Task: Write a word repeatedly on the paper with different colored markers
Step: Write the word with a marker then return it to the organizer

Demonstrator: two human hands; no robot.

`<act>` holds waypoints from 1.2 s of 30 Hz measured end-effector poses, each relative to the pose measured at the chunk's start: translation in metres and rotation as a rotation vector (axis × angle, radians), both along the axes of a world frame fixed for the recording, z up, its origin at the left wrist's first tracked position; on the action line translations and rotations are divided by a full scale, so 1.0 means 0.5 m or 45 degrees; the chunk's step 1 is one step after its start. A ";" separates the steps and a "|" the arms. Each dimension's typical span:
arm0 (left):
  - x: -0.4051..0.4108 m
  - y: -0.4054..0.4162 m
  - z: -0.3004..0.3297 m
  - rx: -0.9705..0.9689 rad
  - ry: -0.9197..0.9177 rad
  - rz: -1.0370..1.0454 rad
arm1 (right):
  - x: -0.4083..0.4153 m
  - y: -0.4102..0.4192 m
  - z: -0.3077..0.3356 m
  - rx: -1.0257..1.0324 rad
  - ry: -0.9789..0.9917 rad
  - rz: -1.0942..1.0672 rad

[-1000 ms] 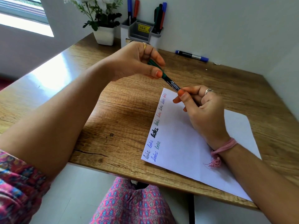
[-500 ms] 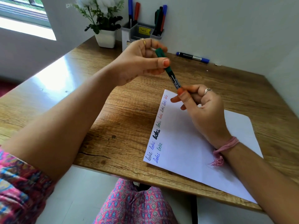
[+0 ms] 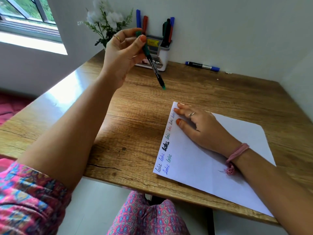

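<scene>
Green marker (image 3: pixel 153 64) held up above the wooden surface (image 3: pixel 135 116), well apart from the paper; capped end up between thumb and fingers, lower end slanting down and to the right. Left hand (image 3: pixel 122 53) closed around its upper part, thumb pressed against the barrel; gold ring on one finger.

White paper (image 3: pixel 211 160) lies angled on the right part of the surface, near corner reaching the front edge. Along its left margin runs a column of the word "loki" (image 3: pixel 166 146) in several colours, one copy thick and black, others thin in blue, green and red; a second short column beside it lower down.

Right hand (image 3: pixel 199 128) lies flat on the paper's upper left part, fingers spread and extended, holding nothing; fingertips near the top of the written column. Silver ring on one finger, pink thread band (image 3: pixel 237 154) at the wrist.

Farther back, against the wall: a grey-white marker holder (image 3: pixel 160 50) with blue, red and dark markers standing in it; a blue marker (image 3: pixel 202 66) lying on the surface to its right; a white-flowered plant (image 3: pixel 106 22) to its left, partly behind the left hand.
</scene>
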State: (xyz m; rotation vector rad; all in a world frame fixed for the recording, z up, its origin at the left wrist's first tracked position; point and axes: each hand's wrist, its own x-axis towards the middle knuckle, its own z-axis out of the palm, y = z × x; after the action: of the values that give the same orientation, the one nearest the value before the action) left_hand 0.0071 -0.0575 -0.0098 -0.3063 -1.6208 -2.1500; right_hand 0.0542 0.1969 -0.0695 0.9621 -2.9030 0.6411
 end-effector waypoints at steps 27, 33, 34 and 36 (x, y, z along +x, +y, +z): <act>-0.308 -0.092 0.135 -0.921 -0.136 0.972 | -0.002 0.000 -0.001 0.012 0.016 0.001; -0.342 -0.093 0.121 -0.997 -0.205 0.995 | -0.004 0.000 -0.003 0.049 0.029 0.007; -0.346 -0.093 0.117 -1.006 -0.213 0.993 | -0.004 0.000 -0.002 0.049 0.023 0.006; -0.351 -0.093 0.110 -1.036 -0.224 0.989 | -0.003 0.000 0.000 0.050 0.013 0.006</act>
State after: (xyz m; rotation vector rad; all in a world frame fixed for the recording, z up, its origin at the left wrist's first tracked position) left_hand -0.1685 -0.1039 0.0453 0.2661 -2.1744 -0.9170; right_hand 0.0525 0.1967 -0.0696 0.9735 -2.9154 0.5802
